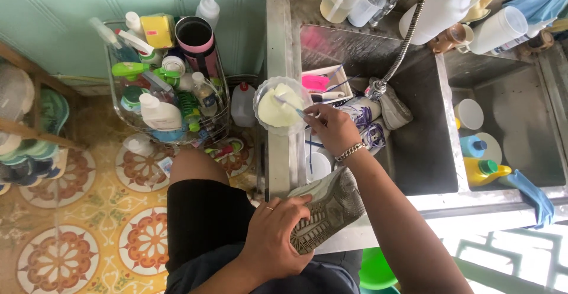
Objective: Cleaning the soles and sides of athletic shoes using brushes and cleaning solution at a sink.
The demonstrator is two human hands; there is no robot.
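Observation:
My left hand [273,235] grips a grey shoe [331,208] by its heel, sole turned up, over the steel sink's front edge. My right hand [331,127] holds a toothbrush [290,106] with a blue and white handle. Its head dips into a clear plastic bowl [281,106] of pale cream-coloured liquid that rests on the sink's left rim. A metal bracelet sits on my right wrist. A second shoe [370,125], white with purple laces, lies in the left basin just behind my right hand.
A steel double sink [426,152] holds a flexible tap hose [408,31], a white basket with a pink brush [316,82], cups, and yellow and blue bottles [482,170]. A wire rack [168,87] of cleaning bottles stands on the patterned tile floor at left. Jugs line the back ledge.

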